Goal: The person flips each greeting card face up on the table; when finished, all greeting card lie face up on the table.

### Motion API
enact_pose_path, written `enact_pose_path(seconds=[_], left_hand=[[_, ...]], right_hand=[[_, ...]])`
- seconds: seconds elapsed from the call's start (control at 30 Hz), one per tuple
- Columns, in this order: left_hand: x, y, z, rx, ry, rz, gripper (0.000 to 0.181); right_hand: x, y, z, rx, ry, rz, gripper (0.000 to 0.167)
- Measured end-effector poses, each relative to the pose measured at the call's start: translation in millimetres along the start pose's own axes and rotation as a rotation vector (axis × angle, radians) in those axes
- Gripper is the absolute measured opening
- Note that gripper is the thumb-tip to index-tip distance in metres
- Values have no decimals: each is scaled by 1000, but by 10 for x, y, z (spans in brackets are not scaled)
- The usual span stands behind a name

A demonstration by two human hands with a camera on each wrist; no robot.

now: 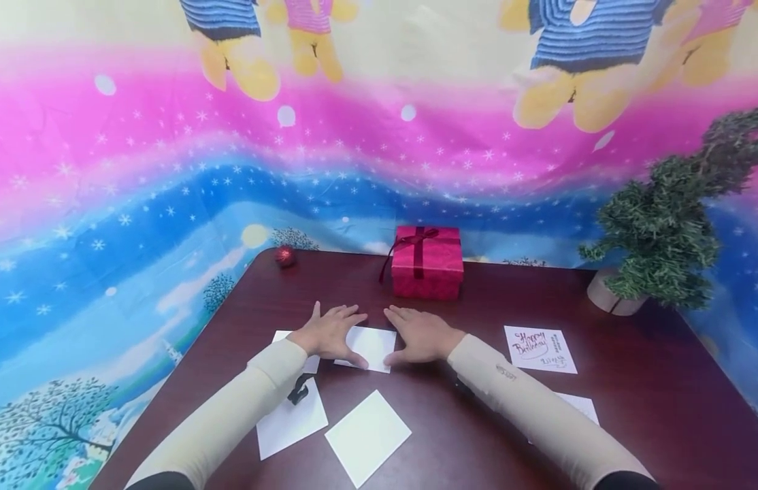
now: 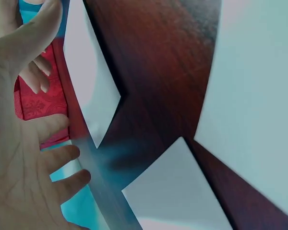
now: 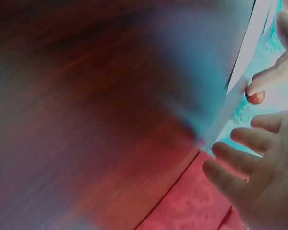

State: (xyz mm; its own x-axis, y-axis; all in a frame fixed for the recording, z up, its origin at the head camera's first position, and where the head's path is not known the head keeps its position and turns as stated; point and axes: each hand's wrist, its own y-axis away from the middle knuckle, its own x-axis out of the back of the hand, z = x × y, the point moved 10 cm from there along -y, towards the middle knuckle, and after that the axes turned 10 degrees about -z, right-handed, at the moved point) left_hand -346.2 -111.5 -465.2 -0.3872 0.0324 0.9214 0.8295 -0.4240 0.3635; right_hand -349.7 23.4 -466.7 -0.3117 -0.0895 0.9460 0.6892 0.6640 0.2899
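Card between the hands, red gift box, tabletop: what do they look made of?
Card: likely paper or cardstock, matte white; flat, with crisp straight edges.
Gift box: probably paper-covered cardboard; straight edges, faint floral pattern on the red; sheen unclear.
Tabletop: wood or wood-look laminate, dark red-brown, semi-gloss; grain streaks and soft reflections in the wrist views.

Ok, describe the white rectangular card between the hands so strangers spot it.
On the brown wooden table, find the red, ribbon-tied gift box. Nearer the camera, slightly left, lies the white card, the only one between left hand and right hand.
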Motion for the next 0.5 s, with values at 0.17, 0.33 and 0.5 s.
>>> enact_pose_path(seconds=[0.17, 0.33, 0.5], left_hand=[[-89, 18, -11, 13, -13, -46, 117], [-80, 7, -26, 35, -49, -25, 118], [-18, -9, -6, 33, -68, 9, 113]], right_hand=[[-109, -104, -124, -1, 37, -69, 112], [-154, -144, -191, 1, 77, -110, 113], [-113, -131, -200, -6, 94, -119, 111]])
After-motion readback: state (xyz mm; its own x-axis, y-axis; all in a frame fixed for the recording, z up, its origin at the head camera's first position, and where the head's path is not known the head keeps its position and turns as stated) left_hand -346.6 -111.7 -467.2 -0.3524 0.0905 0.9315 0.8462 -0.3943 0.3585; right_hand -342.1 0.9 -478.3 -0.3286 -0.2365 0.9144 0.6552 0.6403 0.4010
